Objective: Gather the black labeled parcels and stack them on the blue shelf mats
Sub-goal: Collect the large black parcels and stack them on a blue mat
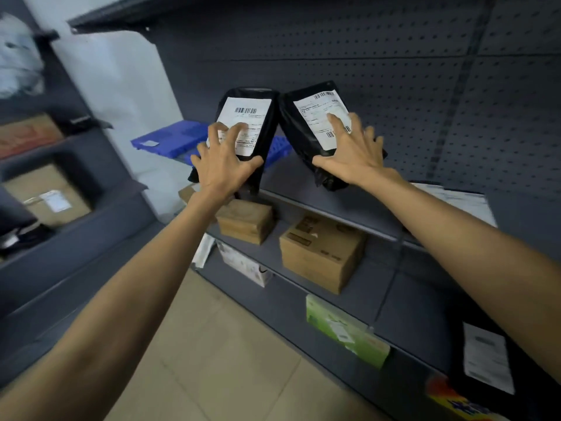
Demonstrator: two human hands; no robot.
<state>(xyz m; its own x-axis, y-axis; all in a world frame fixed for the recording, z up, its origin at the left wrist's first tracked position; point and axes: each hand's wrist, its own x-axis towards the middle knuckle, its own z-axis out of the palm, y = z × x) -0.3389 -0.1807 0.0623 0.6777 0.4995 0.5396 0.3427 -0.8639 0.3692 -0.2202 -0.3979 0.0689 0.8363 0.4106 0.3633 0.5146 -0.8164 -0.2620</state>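
Two black parcels are up in front of the grey pegboard shelving, one in each of the hands. The left hand [224, 165] grips the left parcel [267, 129], its fingers spread and curled over the lower part of the label and its thumb hooked round the right edge. The right hand [352, 153] grips the right parcel [303, 132] the same way, with its fingers on the label and its thumb at the lower left edge. The hands are apart.

Each parcel is a glossy black plastic mailer, wrinkled and slack at the bottom, with a white shipping label facing the camera. Both labels carry barcodes and lines of small print. The print is too small to read.

The left parcel stands almost upright, its long axis leaning slightly to the right at the top. The right parcel tilts the other way, its long axis running from upper left to lower right. Their upper corners meet or nearly meet.

Behind and between the parcels lie the blue shelf mats [173, 138], ribbed plastic, on the upper shelf [358, 205]. Whether the parcels rest on the shelf or hang clear of it cannot be told.

On the shelf below stand two brown cardboard boxes [321, 253], their printing blurred. Lower still there is a green box [346, 329].
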